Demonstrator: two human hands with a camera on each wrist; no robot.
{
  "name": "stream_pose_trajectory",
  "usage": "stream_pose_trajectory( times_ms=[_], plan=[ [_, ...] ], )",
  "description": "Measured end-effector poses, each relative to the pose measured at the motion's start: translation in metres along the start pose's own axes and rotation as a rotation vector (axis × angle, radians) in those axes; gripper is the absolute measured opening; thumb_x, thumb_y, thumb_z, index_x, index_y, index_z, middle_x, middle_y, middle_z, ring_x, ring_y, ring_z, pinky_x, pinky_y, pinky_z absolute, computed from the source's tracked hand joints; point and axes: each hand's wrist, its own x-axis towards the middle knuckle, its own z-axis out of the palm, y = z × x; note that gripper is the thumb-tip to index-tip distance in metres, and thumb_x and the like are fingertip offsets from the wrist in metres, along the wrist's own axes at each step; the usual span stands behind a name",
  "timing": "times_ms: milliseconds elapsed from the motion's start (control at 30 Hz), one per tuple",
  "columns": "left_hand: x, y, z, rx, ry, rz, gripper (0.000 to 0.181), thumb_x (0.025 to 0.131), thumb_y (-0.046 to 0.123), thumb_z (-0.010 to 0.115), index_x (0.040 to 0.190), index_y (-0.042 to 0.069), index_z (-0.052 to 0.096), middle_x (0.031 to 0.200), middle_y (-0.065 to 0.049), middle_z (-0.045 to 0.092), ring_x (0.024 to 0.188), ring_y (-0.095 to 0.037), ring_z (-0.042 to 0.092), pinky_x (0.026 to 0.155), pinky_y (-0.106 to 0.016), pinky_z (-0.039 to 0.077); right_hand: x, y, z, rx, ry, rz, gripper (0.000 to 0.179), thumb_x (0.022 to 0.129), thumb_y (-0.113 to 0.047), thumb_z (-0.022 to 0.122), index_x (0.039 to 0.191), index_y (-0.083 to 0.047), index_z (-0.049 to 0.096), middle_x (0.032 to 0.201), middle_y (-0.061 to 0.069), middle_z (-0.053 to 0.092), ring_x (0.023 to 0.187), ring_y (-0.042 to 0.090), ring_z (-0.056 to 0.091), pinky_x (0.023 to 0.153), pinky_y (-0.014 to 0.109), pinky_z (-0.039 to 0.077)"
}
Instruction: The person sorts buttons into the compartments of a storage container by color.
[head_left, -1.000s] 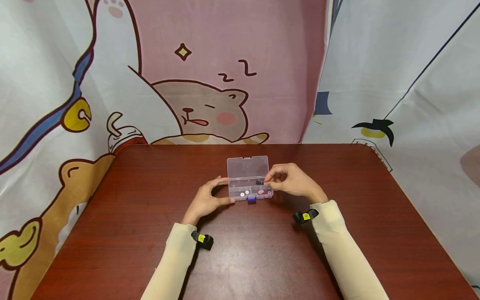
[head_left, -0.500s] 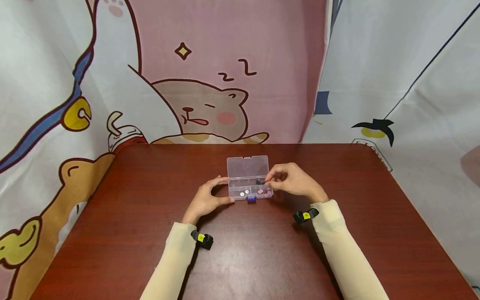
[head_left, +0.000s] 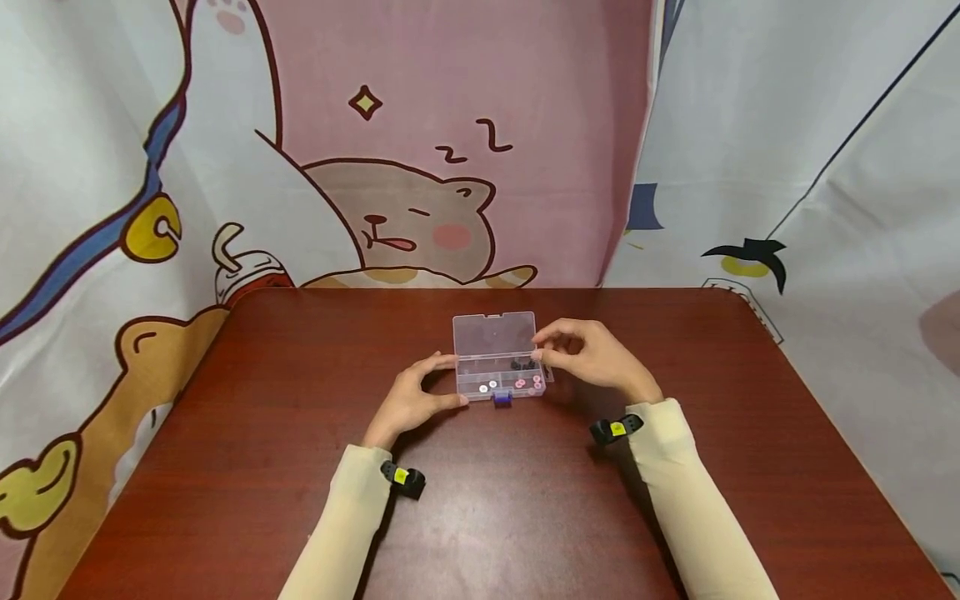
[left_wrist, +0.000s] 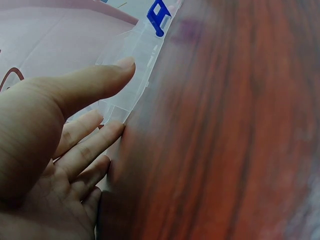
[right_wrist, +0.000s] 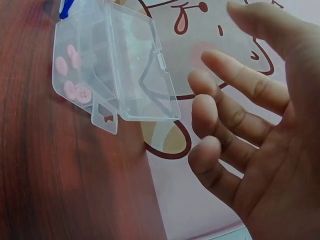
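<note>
A clear plastic compartment box (head_left: 493, 333) stands on the table with its lid raised. My left hand (head_left: 408, 404) holds the box's left end, thumb by the front corner and fingers by the back one. My right hand (head_left: 603, 358) hovers just off the right end, fingers loosely bent and apart, nothing between them in the right wrist view. Pink buttons (right_wrist: 84, 95) lie in the front right compartment. Two white buttons (head_left: 492, 384) are in the front left compartment. Dark buttons (head_left: 517, 365) sit in the back row, at its right.
A blue latch (head_left: 502, 399) hangs at the box's front, and a clear latch (right_wrist: 114, 125) sticks out from its right end. The brown wooden table (head_left: 480, 500) reaches back to a curtain (head_left: 570, 167) printed with cartoon animals.
My right hand has drawn back to the right from the box, and its fingers have parted. More of the dark and pink buttons shows now. The left hand has stayed in place.
</note>
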Motion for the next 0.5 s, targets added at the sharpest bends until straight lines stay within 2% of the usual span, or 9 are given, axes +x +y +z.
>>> stream_pose_trajectory(
  times_ms=[200,500],
  plan=[
    [-0.001,0.000,-0.001,-0.006,0.005,0.006,0.067,0.076,0.030,0.092,0.137,0.025,0.065,0.160,-0.009,0.047,0.154,-0.027,0.035,0.125,-0.054,0.027,0.000,0.000,-0.005,-0.004,0.055,0.008,0.040,0.093,-0.041,0.076,0.124,-0.018,0.071,0.106,-0.004,0.070,0.096,0.018,0.061,0.081,0.035,0.052],
    [-0.001,-0.002,0.001,-0.010,0.001,0.003,0.067,0.076,0.029,0.092,0.137,0.024,0.065,0.159,-0.009,0.048,0.154,-0.026,0.035,0.126,-0.053,0.027,-0.005,0.009,-0.016,0.056,0.118,0.051,0.036,0.099,-0.041,0.068,0.134,-0.030,0.064,0.123,-0.002,0.070,0.108,0.018,0.063,0.094,0.044,0.051]
  ],
)
